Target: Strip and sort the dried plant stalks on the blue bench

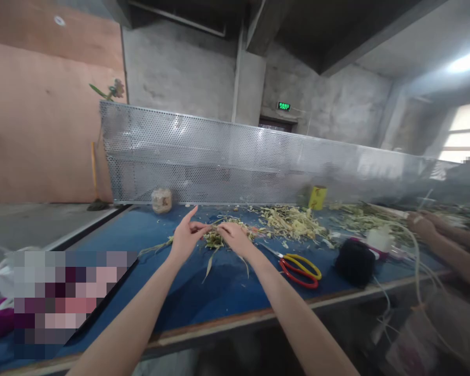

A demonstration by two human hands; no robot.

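Left hand [185, 237] and right hand [235, 239] meet at the fingertips over the plant strands [214, 241], mid blue table [211, 303]; can't tell if either is clamped on one. We'd pinch lightly, one strand at a time, minding the scissors [284, 258] just right. Text: far green sign [284, 106] reads EXIT; yellow box [317, 198] markings illegible.

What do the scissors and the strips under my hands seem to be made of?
Scissors: blades probably steel, grey and lightly shining; handles likely plastic or coated, smooth red and yellow. Strips: apparently dried plant matter, matt, curled, yellow-green; leaf or husk unclear.
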